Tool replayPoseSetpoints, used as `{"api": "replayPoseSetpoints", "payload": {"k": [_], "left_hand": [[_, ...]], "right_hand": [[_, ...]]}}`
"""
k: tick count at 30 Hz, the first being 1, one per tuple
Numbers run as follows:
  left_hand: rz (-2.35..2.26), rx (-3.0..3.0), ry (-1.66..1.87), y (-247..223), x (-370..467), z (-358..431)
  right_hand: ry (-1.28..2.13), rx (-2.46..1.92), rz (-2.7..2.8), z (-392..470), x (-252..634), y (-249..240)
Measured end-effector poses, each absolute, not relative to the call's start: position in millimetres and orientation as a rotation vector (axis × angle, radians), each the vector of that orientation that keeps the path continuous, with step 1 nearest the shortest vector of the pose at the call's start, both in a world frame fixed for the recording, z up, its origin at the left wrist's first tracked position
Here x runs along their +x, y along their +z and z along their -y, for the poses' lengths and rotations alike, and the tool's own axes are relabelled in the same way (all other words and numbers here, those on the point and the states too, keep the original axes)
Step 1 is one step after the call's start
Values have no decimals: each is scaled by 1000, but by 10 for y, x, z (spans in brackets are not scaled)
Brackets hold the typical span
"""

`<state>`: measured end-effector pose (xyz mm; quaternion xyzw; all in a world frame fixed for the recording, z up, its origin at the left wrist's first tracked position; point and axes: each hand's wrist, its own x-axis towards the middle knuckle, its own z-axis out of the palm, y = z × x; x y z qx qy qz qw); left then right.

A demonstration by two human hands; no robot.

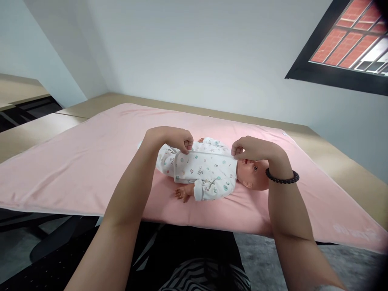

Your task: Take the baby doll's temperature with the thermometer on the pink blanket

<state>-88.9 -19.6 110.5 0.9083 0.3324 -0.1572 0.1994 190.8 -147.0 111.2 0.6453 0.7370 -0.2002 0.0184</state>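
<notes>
Striped dark fabric (pixel 203 277) on the person's lap fills the near bottom edge, with a black chair (pixel 57 246) at lower left and grey floor beyond. Above it both bare forearms reach forward over the near hem of a pale pink cloth sheet (pixel 91 169) spread across a light wooden table (pixel 339 161). On the sheet lies a small plastic baby doll (pixel 253 173) on its back, head toward the right, dressed in a white printed cotton romper (pixel 206 171). The left hand (pixel 171 139) pinches the garment's front flap near the doll's legs, fingers (pixel 186 146) closed tight on the edge. The right hand (pixel 253 148), a black beaded bracelet (pixel 281 178) on its wrist, pinches the same edge at the collar beside the doll's chin, fingers closed on the fabric. Held at both ends, the flap is stretched straight along the doll's chest, likely so it lies flat. Farther back stand a white wall and a dark-framed window (pixel 348 44) showing red brick.
</notes>
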Motion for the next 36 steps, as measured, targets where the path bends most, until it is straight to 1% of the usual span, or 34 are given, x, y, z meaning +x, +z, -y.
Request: {"api": "replayPoseSetpoints", "payload": {"k": [7,15,19,24,32,36], "left_hand": [[-809,2591,-444,1162,-931,250],[-674,2528,-622,1236,-899,466],[-673,2545,-672,1295,-871,629],[-683,2566,-758,1300,-787,773],[-665,2563,-853,1238,-684,822],[-783,2563,-803,1261,-726,786]], "right_hand": [[-725,1848,-2340,1503,1960,1179],[-953,1691,-2270,1641,1856,1284],[-1026,1524,-2275,1651,1813,1244],[-1112,1433,-2188,1615,1734,1178],[-1091,1293,-2194,1518,1621,1044],[-1087,1418,-2271,1552,1684,1112]]}}
